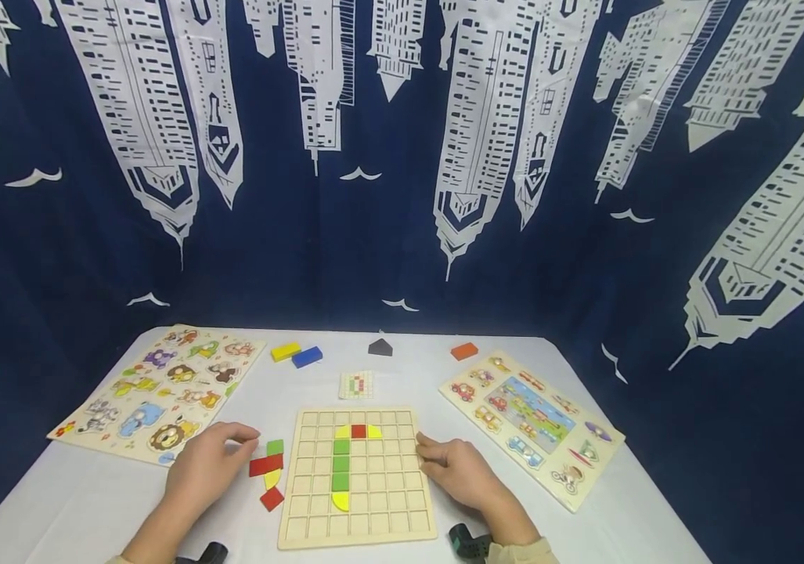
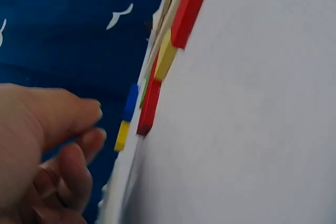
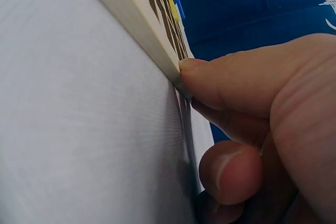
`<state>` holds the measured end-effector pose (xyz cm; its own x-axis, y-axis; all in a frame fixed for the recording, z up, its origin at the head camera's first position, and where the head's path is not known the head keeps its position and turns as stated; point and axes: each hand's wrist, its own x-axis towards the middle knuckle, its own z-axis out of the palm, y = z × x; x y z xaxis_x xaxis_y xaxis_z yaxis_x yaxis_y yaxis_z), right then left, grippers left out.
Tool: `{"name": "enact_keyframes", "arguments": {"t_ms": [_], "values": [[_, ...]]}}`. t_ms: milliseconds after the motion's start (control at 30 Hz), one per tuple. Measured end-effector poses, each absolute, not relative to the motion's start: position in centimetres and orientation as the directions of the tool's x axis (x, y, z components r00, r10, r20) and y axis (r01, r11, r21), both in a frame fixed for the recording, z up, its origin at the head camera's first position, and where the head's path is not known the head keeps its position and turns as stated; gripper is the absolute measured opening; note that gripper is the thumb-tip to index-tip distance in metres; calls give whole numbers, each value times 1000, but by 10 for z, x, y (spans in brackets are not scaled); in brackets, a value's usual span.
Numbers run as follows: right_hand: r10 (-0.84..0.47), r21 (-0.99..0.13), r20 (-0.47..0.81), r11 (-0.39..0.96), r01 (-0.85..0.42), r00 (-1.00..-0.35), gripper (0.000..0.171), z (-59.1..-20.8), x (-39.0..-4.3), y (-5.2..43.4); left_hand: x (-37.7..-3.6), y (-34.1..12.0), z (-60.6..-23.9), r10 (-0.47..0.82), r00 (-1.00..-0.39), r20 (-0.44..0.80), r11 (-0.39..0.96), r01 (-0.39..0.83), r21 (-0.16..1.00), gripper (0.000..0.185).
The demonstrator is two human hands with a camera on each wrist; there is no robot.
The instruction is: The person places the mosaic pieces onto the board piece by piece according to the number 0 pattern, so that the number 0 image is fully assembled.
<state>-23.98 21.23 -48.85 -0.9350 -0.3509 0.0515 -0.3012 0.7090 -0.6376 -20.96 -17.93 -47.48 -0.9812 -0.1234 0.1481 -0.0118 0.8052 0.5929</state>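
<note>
A wooden grid board lies on the white table. In it, several green squares form a column, with a yellow quarter-round at the bottom. A red square sits between two yellow pieces along the top. My left hand hovers left of the board with loosely bent fingers and nothing between them. Just beside it lie loose pieces: a red rectangle, a red square, a yellow piece and a green one. My right hand pinches the board's right edge, thumb on top.
A small pattern card lies behind the board. Yellow, blue, dark and orange blocks stand farther back. An animal puzzle is at left, a vehicle puzzle at right.
</note>
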Motion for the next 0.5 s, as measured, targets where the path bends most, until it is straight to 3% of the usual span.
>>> {"name": "enact_keyframes", "arguments": {"t_ms": [300, 500], "values": [[-362, -642, 51, 702, -308, -931, 33, -487, -240, 211, -231, -184, -504, -134, -983, 129, 820, -37, 571, 32], [-371, -640, 64, 697, -323, -927, 33, -487, -238, 214, -231, -176, -503, -134, -983, 124, 819, -39, 572, 32]]}}
